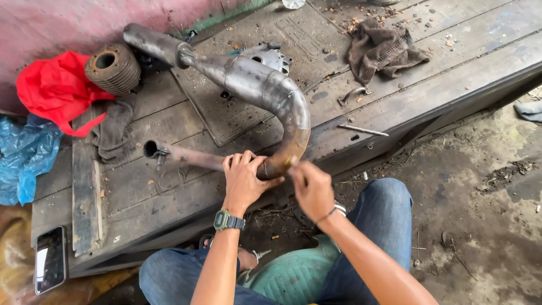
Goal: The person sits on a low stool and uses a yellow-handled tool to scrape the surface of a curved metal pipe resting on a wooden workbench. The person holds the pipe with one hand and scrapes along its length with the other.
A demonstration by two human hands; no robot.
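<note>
Exhaust pipe (265, 90) in left hand (244, 181), right hand (311, 189)

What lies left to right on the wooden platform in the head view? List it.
Phone → red bag → finned cylinder → left hand → right hand → brown rag.

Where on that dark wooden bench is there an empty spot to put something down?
Bare planks lie right of the curved rusty metal exhaust pipe, between the brown rag and the thin metal rod. Another patch sits between the black phone and the left hand. The back left, around the ribbed metal cylinder, is crowded.
</note>
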